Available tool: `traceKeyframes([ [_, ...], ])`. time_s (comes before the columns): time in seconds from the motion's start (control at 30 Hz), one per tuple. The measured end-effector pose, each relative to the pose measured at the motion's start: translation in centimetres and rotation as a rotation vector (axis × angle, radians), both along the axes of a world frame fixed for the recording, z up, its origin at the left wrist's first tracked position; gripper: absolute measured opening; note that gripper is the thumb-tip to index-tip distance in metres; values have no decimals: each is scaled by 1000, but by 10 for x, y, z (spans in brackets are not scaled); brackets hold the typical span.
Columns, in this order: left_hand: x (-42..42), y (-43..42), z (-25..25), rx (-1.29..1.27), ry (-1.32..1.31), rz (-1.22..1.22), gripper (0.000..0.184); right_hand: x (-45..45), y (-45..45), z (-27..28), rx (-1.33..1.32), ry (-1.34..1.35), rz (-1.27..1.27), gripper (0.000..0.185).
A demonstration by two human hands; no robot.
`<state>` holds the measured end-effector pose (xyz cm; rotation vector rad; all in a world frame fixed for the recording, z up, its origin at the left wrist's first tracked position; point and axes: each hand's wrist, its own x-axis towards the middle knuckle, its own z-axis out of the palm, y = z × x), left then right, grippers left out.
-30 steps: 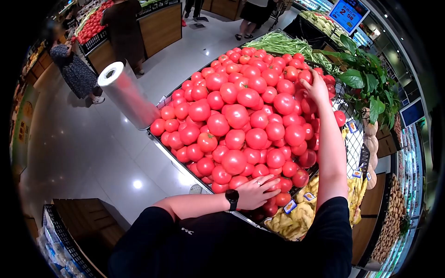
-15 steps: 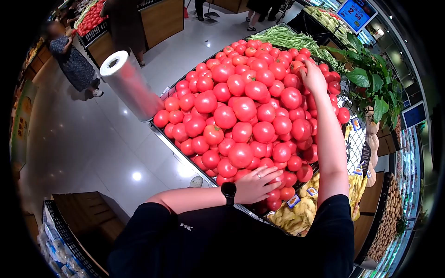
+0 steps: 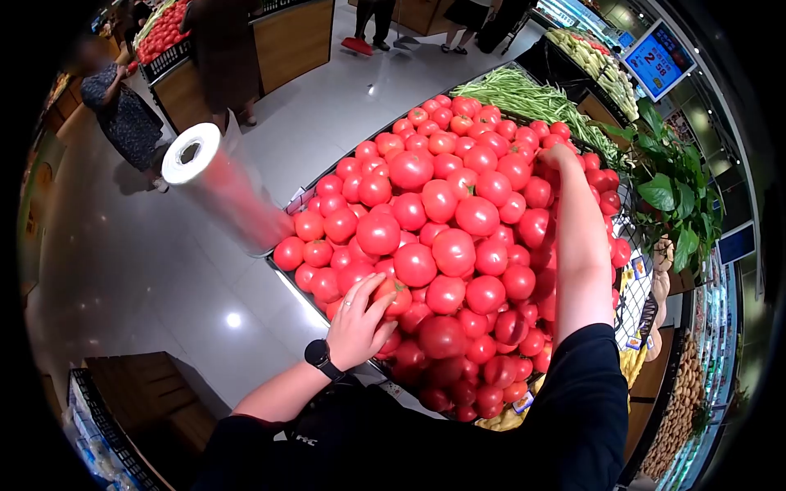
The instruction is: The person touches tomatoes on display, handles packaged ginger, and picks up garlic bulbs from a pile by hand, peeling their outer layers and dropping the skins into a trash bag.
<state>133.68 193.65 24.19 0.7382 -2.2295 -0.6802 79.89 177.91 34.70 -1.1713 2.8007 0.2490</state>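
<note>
A large heap of red tomatoes (image 3: 453, 251) fills a black-edged display stand in front of me. My left hand (image 3: 358, 322), with a ring and a dark watch on the wrist, rests at the heap's near left side. Its fingers are spread, and their tips touch a tomato (image 3: 396, 298) with a green stem end. At the far right of the heap, my right hand (image 3: 558, 156) reaches down among the tomatoes with a bent wrist. Its fingers are mostly hidden, so what they hold cannot be made out.
A roll of clear plastic bags (image 3: 214, 184) stands at the stand's left corner. Green beans (image 3: 536, 102) lie behind the tomatoes, a leafy plant (image 3: 667, 184) to the right. Yellow packed produce (image 3: 501, 421) shows at the near right. Several people stand across the aisle floor (image 3: 155, 270).
My left hand has moved left and forward over the heap, from the near edge to the stemmed tomato. My right hand has sunk lower among the tomatoes at the far right. The view has shifted slightly.
</note>
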Motion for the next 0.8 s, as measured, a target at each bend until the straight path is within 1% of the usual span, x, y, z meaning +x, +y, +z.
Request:
traceKeyframes([
  [0.07, 8, -8, 6, 62, 21, -17, 47, -5, -5, -5, -32, 80, 55, 40],
  [0.1, 14, -10, 10, 117, 46, -34, 47, 20, 0, 7, -85, 93, 32, 35],
  [0.13, 19, -12, 16, 164, 72, -34, 47, 11, -3, 4, -37, 98, 35, 34],
  [0.2, 29, -20, 26, 140, 40, 13, 44, 26, 4, -5, -169, 399, 137, 41],
  [0.27, 35, -30, 32, 129, 15, 40, 43, 31, 9, -17, -181, 509, 214, 29],
  [0.33, 36, -36, 29, 149, -7, 57, 42, 29, 11, -20, -101, 461, 287, 25],
  [0.4, 34, -42, 27, 147, 2, 44, 42, 14, 13, -5, 50, 389, 408, 37],
  [0.43, 33, -46, 28, 143, 19, 37, 42, -6, 5, 1, -3, 172, 339, 39],
  [0.5, 29, -54, 28, 141, 68, 27, 41, 13, 17, 14, -68, 109, 355, 40],
  [0.53, 23, -62, 27, 150, 111, 25, 40, 53, 27, 28, -95, 279, 447, 40],
  [0.57, 15, -73, 26, 142, 163, 5, 39, 65, 33, 30, -218, 289, 550, 43],
  [0.6, 3, -87, 27, 135, 219, -19, 38, 103, 42, 33, -406, 275, 618, 43],
  [0.63, -24, -111, 34, 136, 230, -22, 37, 124, 45, 31, -437, 149, 641, 45],
  [0.67, -56, -134, 43, 140, 237, -50, 37, 175, 56, 38, -93, -2, 559, 46],
  [0.7, -85, -151, 43, 47, 173, -47, 38, 177, 59, 24, -64, -39, 533, 49],
  [0.73, -115, -168, 40, -51, 116, -45, 40, 187, 62, 19, -9, -60, 473, 59],
  [0.77, -146, -184, 39, 7, -45, -80, 47, 201, 71, 17, 5, 28, 428, 69],
  [0.8, -174, -198, 38, 59, -205, -111, 55, 203, 71, 15, 22, 5, 371, 75],
])
